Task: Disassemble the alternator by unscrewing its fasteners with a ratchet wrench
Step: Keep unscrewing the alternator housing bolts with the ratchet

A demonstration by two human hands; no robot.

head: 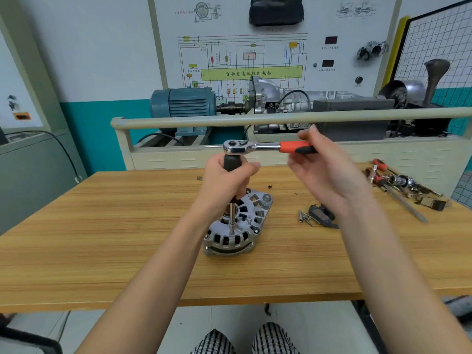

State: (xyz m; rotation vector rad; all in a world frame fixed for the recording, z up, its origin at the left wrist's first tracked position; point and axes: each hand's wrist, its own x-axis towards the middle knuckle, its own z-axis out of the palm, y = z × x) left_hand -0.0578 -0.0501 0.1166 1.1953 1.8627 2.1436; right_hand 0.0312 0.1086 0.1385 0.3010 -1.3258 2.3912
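A silver alternator [245, 226] lies on the wooden table [102, 238], its vented end facing up. A long extension bar [232, 218] stands upright on a fastener near the alternator's front rim. My left hand [229, 180] grips the black grip of that bar. On top sits the chrome ratchet wrench [255, 146], its red and black handle pointing right. My right hand [324, 169] is at that handle, blurred, with thumb above and fingers loosely below it.
Several loose screws [305, 217] and a black part [323, 215] lie right of the alternator. More tools and sockets [398, 185] sit at the table's far right. A training bench with a blue motor [182, 102] and rail [255, 120] stands behind.
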